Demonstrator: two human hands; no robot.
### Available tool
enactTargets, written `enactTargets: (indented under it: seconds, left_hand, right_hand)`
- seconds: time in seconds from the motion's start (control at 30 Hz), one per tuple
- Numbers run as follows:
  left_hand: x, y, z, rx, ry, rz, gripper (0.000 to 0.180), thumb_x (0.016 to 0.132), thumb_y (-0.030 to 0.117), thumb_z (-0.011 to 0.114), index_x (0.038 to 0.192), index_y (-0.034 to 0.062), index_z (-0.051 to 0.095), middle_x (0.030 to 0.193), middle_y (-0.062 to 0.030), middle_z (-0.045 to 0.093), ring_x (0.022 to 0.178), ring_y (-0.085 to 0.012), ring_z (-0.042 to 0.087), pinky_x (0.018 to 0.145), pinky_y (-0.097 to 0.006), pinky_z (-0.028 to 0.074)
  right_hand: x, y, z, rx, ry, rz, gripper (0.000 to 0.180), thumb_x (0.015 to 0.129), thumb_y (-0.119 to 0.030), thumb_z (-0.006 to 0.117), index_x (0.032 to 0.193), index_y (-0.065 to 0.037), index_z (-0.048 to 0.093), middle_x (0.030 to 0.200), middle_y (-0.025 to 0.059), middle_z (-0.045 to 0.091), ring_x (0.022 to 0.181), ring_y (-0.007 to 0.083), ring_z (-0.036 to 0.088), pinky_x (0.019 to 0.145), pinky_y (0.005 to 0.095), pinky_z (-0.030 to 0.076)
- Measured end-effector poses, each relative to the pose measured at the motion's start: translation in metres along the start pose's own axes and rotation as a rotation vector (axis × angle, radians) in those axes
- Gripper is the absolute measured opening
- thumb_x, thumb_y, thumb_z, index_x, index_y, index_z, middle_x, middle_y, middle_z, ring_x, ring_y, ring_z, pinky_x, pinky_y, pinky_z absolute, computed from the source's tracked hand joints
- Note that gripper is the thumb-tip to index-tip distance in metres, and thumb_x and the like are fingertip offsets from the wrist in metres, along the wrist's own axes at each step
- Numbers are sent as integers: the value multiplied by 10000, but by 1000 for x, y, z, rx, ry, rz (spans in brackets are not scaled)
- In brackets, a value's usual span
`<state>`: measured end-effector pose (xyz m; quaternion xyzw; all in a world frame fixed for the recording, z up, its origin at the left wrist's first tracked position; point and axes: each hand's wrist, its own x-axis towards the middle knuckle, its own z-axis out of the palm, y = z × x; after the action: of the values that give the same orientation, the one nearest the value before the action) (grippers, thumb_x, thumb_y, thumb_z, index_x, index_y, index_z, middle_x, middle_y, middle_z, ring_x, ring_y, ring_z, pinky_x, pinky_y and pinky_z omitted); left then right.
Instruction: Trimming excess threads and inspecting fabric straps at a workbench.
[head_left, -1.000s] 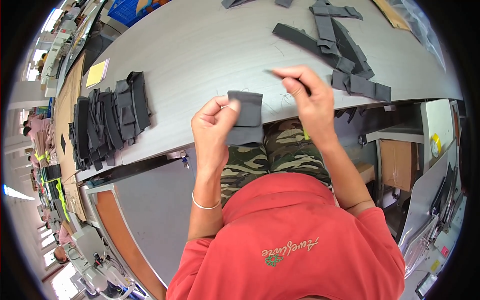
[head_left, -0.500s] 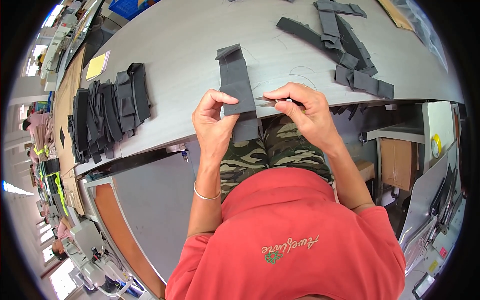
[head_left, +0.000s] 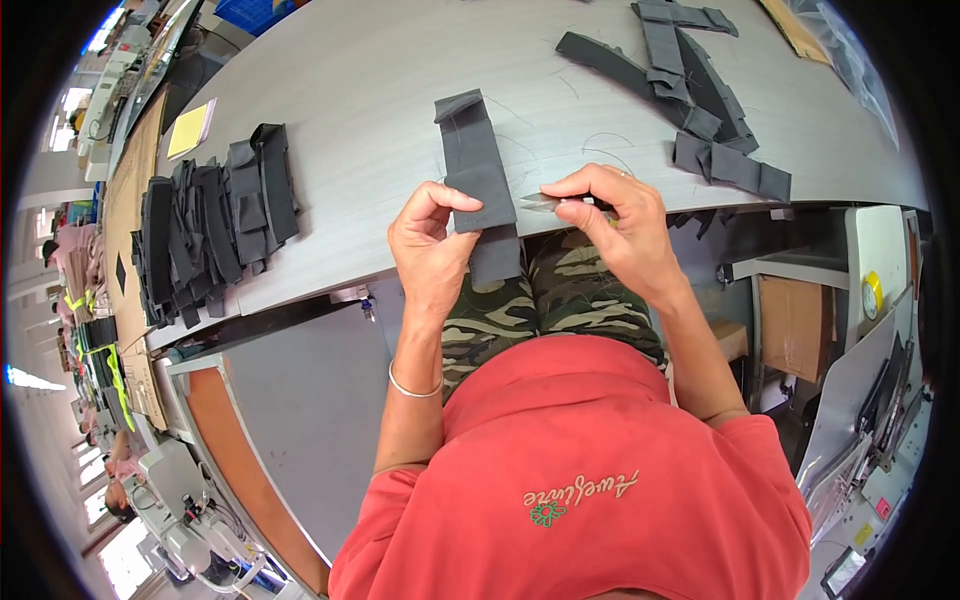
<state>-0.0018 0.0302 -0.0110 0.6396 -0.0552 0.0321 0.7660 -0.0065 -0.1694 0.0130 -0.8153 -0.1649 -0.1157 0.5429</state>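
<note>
left hand (head_left: 430,245) pinching a dark fabric strip (head_left: 480,185), stretched from the desk (head_left: 380,90) edge over the lap. right hand (head_left: 615,225) closed around small thread snips (head_left: 545,202), tips just beside the strip's right edge. likely risk: nicking the cloth rather than a loose thread, given blades so close; strip sliding off if the pinch loosens.

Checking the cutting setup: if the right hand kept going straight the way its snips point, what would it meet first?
The right hand holds small snips pointing left toward the dark fabric strip pinched by the left hand. It would likely meet the strip's edge first; depth is unclear.
</note>
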Motion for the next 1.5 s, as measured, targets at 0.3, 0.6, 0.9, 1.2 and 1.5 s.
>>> enactTargets:
  seconds: [0.3,0.6,0.9,1.2,1.5]
  left_hand:
    - [4,-7,15,96,14,32,167,722,-130,635,807,12,613,799,1,591,789,-72,554,730,-221,453]
    - [1,-5,22,60,8,-109,153,729,-110,632,823,10,618,796,2,589,835,-90,563,765,-235,455]
    - [-2,-20,11,180,23,93,251,753,-53,658,951,41,536,999,-57,615,1007,-150,529,897,-316,413]
    - [-1,-9,12,-371,14,-310,214,881,42,598,1084,8,538,1045,-41,592,917,-82,542,811,-227,444]
    - [-1,-12,14,-303,47,-306,162,888,15,598,1044,-1,556,958,-17,607,839,-36,542,741,-192,451]
  right_hand:
    - [-4,-5,11,-196,25,-36,95,773,-149,694,825,-94,636,649,26,587,603,206,537,574,335,432]
    - [0,17,10,85,33,10,130,803,-159,692,896,-78,651,641,17,565,569,154,495,566,298,407]
    - [4,5,17,453,-193,339,104,821,-63,686,905,-19,645,758,-10,611,690,38,544,592,221,445]
    - [-8,10,29,143,-74,76,255,680,89,619,881,-60,668,773,65,657,643,169,633,563,263,482]
    - [-11,17,9,200,-1,324,206,868,-209,649,1027,-79,662,852,54,675,820,126,613,705,255,468]
